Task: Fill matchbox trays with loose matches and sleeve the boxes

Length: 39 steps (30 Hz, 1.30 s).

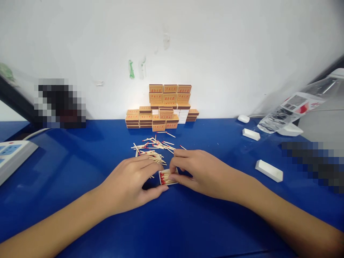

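Observation:
A small white matchbox tray (160, 178) lies on the blue table, holding a layer of matches (164, 176) with their red heads toward the left. My left hand (134, 179) grips the tray at its left end, thumb on the near side and index finger on the far side. Over the tray's right end, my right hand (192, 172) has thumb and fingers closed on matches, their tips partly hiding the right part. A loose pile of matches (154, 156) is scattered just beyond both hands, partly covered by the left fingers.
Stacked matchboxes (169, 98) stand against the white wall. To the right are a white block (268, 170), a smaller white block (251, 134), a white earbud case (243, 118) and a tilted plastic bottle (295, 102). A power strip (16, 156) sits at the left edge.

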Each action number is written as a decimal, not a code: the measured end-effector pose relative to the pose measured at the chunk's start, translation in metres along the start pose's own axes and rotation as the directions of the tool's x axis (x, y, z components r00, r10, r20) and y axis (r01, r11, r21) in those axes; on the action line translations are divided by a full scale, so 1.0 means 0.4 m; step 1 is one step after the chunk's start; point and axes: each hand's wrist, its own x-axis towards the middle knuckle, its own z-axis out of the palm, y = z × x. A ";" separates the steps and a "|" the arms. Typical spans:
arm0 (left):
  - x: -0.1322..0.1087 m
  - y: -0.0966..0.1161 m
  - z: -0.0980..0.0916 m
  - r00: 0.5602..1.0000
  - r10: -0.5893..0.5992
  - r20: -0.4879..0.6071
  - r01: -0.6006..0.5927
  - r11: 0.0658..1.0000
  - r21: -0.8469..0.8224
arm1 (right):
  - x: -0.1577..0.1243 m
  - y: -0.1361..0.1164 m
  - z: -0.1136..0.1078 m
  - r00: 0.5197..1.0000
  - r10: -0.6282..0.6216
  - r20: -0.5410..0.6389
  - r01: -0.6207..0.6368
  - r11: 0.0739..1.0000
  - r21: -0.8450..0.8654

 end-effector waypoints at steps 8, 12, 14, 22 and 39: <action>0.000 -0.001 -0.001 1.000 0.012 -0.005 -0.012 1.000 0.010 | 0.000 -0.004 0.007 0.999 -0.028 -0.042 0.029 0.999 0.021; -0.004 -0.002 0.001 1.000 0.007 -0.010 -0.007 1.000 0.028 | -0.003 0.028 -0.023 0.992 -0.010 -0.128 0.011 1.000 0.005; -0.006 -0.003 0.002 1.000 0.003 -0.013 -0.003 1.000 0.030 | -0.002 0.062 -0.040 0.970 0.076 -0.231 -0.087 0.996 -0.036; -0.004 -0.001 0.003 0.999 0.021 -0.033 -0.020 0.999 0.034 | -0.002 0.145 -0.038 0.928 0.334 -0.164 -0.357 0.924 -0.139; -0.005 -0.008 0.006 1.000 -0.006 -0.007 0.006 0.999 0.037 | -0.026 0.067 -0.058 0.983 0.181 -0.034 -0.180 0.983 0.020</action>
